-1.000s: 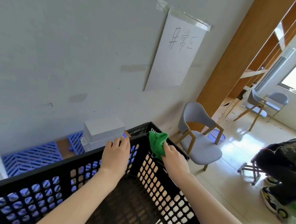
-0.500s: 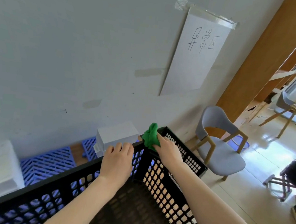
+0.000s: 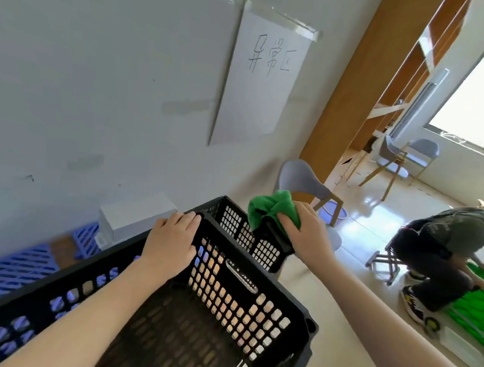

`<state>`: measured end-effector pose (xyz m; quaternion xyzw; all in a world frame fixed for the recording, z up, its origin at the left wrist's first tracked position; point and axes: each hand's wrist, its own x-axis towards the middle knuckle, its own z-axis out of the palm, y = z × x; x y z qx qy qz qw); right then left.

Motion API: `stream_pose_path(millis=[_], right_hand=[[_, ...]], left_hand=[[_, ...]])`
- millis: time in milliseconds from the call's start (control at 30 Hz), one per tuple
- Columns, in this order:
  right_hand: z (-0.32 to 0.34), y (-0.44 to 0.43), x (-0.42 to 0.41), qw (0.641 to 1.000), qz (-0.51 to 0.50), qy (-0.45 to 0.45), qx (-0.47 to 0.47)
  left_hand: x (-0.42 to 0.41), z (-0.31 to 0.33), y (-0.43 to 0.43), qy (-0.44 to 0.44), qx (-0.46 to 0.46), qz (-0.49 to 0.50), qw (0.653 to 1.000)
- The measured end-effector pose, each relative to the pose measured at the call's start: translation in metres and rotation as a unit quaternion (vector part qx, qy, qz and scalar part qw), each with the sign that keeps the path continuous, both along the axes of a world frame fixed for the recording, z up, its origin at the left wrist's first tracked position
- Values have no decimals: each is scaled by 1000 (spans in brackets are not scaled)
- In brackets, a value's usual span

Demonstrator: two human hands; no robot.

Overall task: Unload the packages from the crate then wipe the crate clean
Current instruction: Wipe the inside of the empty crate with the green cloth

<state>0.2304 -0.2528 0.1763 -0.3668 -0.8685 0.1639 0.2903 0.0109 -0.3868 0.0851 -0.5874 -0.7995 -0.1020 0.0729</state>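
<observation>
A black perforated plastic crate point(image 3: 237, 307) fills the lower part of the view, and no packages are visible on the slotted floor inside it. The left hand point(image 3: 170, 244) grips the crate's far rim close to its far corner, with the fingers curled over the top edge and the palm against the inner wall. The right hand point(image 3: 309, 237) is closed round a bunched green cloth point(image 3: 271, 207) and presses it onto the crate's far right corner. The cloth is draped over the rim there. Just beyond the crate's far wall, white rectangular boxes point(image 3: 134, 217) stand against the grey wall on blue slatted plastic pallets point(image 3: 4, 273). Past the crate's far right corner stands a grey chair with wooden legs point(image 3: 300, 180). Well to the right of the crate, another person point(image 3: 450, 247) crouches on the shiny floor.
</observation>
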Motion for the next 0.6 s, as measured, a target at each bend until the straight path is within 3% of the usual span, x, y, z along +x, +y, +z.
stream_pose_path(millis=[133, 267, 400, 500, 600], right_hand=[[15, -21, 60, 985, 0, -173, -3], [26, -43, 97, 961, -26, -273, -34], [14, -64, 96, 925, 11, -373, -69], [-17, -69, 79, 924, 33, -378, -47], [-47, -66, 62, 943, -2, -321, -89]], left_hand=[[0, -3, 1, -6, -13, 21, 1000], [3, -4, -1, -10, -23, 18, 1000], [5, -2, -4, -5, -39, 15, 999], [4, -1, -6, -11, -46, 12, 999], [1, -1, -8, -22, -46, 3, 999]])
